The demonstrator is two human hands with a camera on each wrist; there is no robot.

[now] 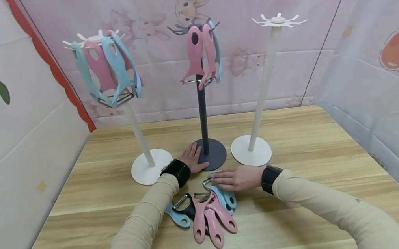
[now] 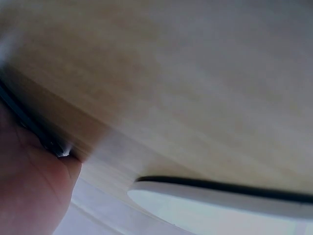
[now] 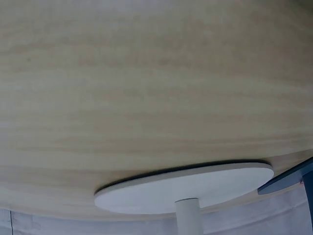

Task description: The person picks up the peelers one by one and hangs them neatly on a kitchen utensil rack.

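Observation:
My left hand [image 1: 191, 158] rests with spread fingers on the round base [image 1: 216, 154] of the dark grey stand. In the left wrist view, part of this hand [image 2: 29, 181] lies against the edge of that base. My right hand [image 1: 239, 177] lies over two light blue peelers [image 1: 230, 200], its fingers stretched leftward across them and hiding their middles. Close beside them is a pile of pink peelers [image 1: 214, 228], with a black peeler [image 1: 187, 208] and another blue peeler [image 1: 179, 217] partly behind my left sleeve. On the dark stand's hooks hang pink peelers [image 1: 194, 51] and a blue one.
At the left, a white stand [image 1: 140, 139] carries several blue and pink peelers [image 1: 119, 66]. The right white stand [image 1: 262, 91] has bare hooks; its base [image 3: 186, 191] also shows in the right wrist view. Fabric walls enclose the wooden table [image 1: 300, 218].

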